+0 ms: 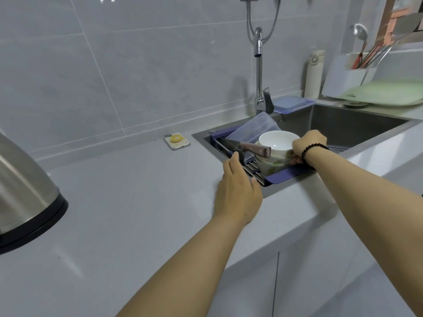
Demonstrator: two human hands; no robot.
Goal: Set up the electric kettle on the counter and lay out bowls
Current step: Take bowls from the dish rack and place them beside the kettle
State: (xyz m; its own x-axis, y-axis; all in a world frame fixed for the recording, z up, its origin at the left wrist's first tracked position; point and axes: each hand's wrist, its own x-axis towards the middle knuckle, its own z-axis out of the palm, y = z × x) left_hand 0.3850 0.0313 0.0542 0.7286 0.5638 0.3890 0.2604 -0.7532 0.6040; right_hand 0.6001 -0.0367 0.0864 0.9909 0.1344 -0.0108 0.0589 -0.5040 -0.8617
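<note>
The right hand (309, 145) curls around the rim of the stacked bowls (278, 145) – white ones nested together, standing in the blue rack (286, 173) across the sink (343, 124). The left hand (238, 191) hovers flat over the desk (137, 202) at the rack's near corner, fingers straight and gripping nothing. A knife (247, 146) lies on the rack, its handle against the bowls. The steel kettle (25, 191) stands on the desk at the far left – well apart from the sink. A phone (176, 141) lies near the wall.
</note>
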